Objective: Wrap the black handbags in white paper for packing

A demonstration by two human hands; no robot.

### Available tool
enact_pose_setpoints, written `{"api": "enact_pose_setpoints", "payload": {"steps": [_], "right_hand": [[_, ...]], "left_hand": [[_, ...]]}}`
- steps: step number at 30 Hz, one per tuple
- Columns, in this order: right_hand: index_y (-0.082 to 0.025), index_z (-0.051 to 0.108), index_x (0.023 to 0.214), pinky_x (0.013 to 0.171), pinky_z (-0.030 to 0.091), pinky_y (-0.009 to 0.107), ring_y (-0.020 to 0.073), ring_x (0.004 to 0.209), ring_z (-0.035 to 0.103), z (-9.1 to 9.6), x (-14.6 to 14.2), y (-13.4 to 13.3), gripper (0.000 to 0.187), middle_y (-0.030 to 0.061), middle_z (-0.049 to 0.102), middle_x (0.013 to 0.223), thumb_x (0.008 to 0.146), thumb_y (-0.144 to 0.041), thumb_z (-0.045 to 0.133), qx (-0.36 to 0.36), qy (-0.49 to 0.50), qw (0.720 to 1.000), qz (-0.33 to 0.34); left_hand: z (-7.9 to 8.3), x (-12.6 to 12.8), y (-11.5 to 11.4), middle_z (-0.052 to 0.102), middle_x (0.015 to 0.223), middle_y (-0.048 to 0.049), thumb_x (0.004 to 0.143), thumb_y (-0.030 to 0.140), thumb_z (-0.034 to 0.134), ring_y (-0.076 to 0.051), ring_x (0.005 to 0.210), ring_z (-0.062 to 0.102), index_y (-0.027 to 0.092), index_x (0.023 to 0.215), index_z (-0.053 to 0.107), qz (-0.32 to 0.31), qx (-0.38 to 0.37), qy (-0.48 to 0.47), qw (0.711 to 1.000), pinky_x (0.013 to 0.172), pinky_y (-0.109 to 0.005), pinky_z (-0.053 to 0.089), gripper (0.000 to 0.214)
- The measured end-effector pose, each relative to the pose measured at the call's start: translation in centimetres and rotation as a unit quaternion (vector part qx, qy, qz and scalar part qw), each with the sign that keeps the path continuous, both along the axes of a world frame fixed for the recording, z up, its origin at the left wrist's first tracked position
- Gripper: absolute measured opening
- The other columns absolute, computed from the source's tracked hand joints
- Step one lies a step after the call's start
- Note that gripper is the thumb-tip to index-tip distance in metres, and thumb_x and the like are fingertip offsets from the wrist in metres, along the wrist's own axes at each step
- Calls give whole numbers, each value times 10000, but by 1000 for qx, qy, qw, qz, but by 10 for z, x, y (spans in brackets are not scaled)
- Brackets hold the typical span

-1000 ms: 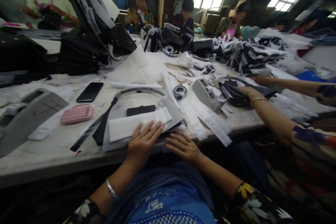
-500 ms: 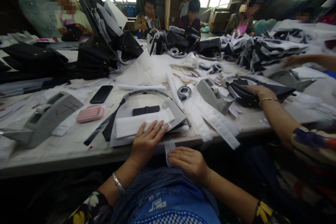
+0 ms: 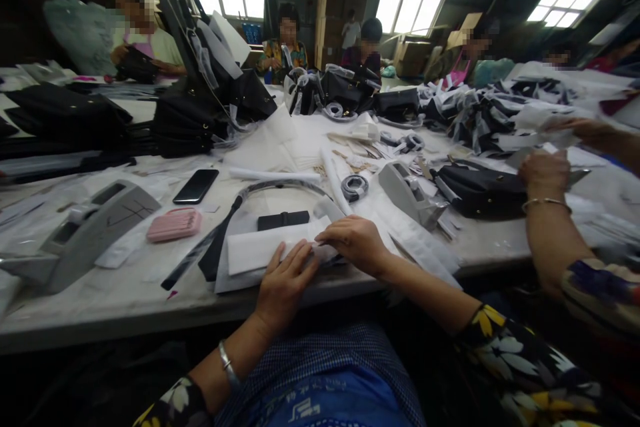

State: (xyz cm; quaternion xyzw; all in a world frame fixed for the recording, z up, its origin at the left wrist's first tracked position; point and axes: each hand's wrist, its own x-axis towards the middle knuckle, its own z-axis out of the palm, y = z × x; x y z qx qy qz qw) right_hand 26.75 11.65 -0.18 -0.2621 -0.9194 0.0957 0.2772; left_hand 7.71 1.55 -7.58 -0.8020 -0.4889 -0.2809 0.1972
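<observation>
In front of me lies a black handbag (image 3: 213,260) under pale wrapping, its strap arching over the top. A folded white foam sheet (image 3: 255,250) rests on its front, below a small black strap piece (image 3: 283,219). My left hand (image 3: 286,280) lies with fingers stretched out on the foam sheet, pressing its lower right part. Pinched together, the fingers of my right hand (image 3: 355,243) are at the sheet's right end, beside the left fingertips. Clear film shows just under them; what exactly they grip is too small to make out.
Grey tape dispensers (image 3: 95,227) (image 3: 407,193) stand on both sides. A phone (image 3: 196,186), a pink case (image 3: 174,224) and a wrapped coil (image 3: 355,187) lie behind. At right a co-worker's hand (image 3: 545,170) is beside another black bag (image 3: 480,190). More bags (image 3: 187,113) are piled beyond.
My right hand has risen from the clear strip at the table edge to the right end of the foam sheet. The left hand stays on the sheet. The co-worker's near hand has moved right.
</observation>
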Motion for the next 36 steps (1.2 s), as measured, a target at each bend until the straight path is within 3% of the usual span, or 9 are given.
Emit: {"api": "enact_pose_setpoints", "payload": {"steps": [5,11,15,19,23,27,31,34,36], "right_hand": [[-237,764,829,814,433,265,159,867,678,-12,-10,16,15,-6,758,841,841,-229,768,-64,-28,996,-51],[-198,667,809,763,405,272,189,916,578,-13,-16,27,180,16,675,869,779,-287,820,-122,-93,984,-96],[-217,619,933,657,342,244,141,781,567,-9,-19,38,247,-30,652,830,785,-296,800,-199,-123,966,-109],[-235,589,995,614,296,235,117,708,554,-8,-22,43,300,-64,637,788,784,-302,791,-246,-127,953,-124],[-237,594,983,617,295,228,120,740,567,-6,-25,37,291,-61,651,817,789,-326,792,-261,-109,948,-143],[-232,622,905,595,286,229,134,772,572,-4,-26,36,241,-50,658,840,790,-369,783,-245,-111,951,-155],[-227,649,868,575,296,231,145,771,592,-7,-30,41,233,-43,675,828,782,-404,775,-247,-123,952,-134],[-214,676,857,596,364,225,139,755,618,-7,-24,44,216,-39,695,813,778,-379,790,-255,-87,958,-94],[-206,701,896,664,438,215,126,765,641,1,-4,47,133,-27,717,842,821,-299,759,-252,-13,965,-77]], "left_hand": [[-1,0,1,670,1314,-55,993,142,462,-218,1291,564,185,1220,653,-14,4,-35,999,1202,-466,298,300],[2,1,0,675,1303,-58,1011,137,400,-195,1277,572,153,1230,641,-25,9,-54,998,1217,-428,265,327],[4,2,1,597,1411,-83,1004,117,401,-189,1295,555,138,1173,662,-13,9,-47,999,1225,-406,240,312],[7,1,3,602,1408,-30,1024,156,354,-179,1305,543,156,1244,641,-23,-4,-30,999,1251,-394,167,361],[5,-4,4,579,1432,-51,1003,96,284,-187,1278,567,148,1434,492,-15,-1,31,999,1261,-411,118,482],[-4,-11,9,515,1486,-115,942,62,291,-228,1279,569,122,1463,454,-30,15,65,997,1253,-453,137,550],[-9,-15,14,477,1516,-108,888,48,346,-238,1310,541,138,1501,396,-54,22,73,996,1255,-445,125,621],[-11,-19,17,521,1482,-89,873,44,344,-238,1283,564,161,1521,361,-64,30,81,994,1254,-443,121,659],[-14,-22,18,535,1470,-88,865,47,351,-238,1264,580,166,1527,350,-69,36,84,993,1254,-439,115,672]]}}
